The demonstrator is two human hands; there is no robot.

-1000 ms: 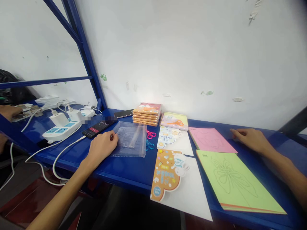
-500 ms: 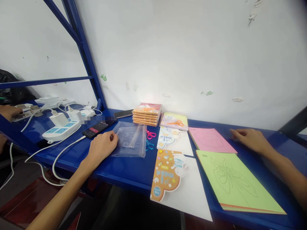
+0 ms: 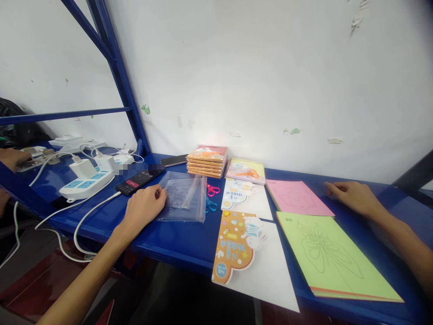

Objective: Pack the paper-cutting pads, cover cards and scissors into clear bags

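Observation:
My left hand [image 3: 144, 207] rests on the blue table [image 3: 182, 239], fingers curled, thumb and forefinger closed on the left edge of a clear plastic bag [image 3: 184, 196]. Small pink scissors [image 3: 212, 190] and blue scissors [image 3: 211, 206] lie just right of the bag. My right hand [image 3: 352, 196] lies palm down, fingers loosely stretched, on the bare table right of a pink sheet [image 3: 297, 197]. It holds nothing. A stack of green sheets [image 3: 331, 257] with a line drawing lies in front of it.
An orange card on white paper [image 3: 237, 246] overhangs the front edge; a second card [image 3: 240, 194] lies behind it. Stacked orange packs [image 3: 207, 161] and a yellow pack [image 3: 246, 170] stand by the wall. A phone [image 3: 139, 179], power strip [image 3: 86, 183] and cables sit left. Another person's hand [image 3: 11, 158] shows far left.

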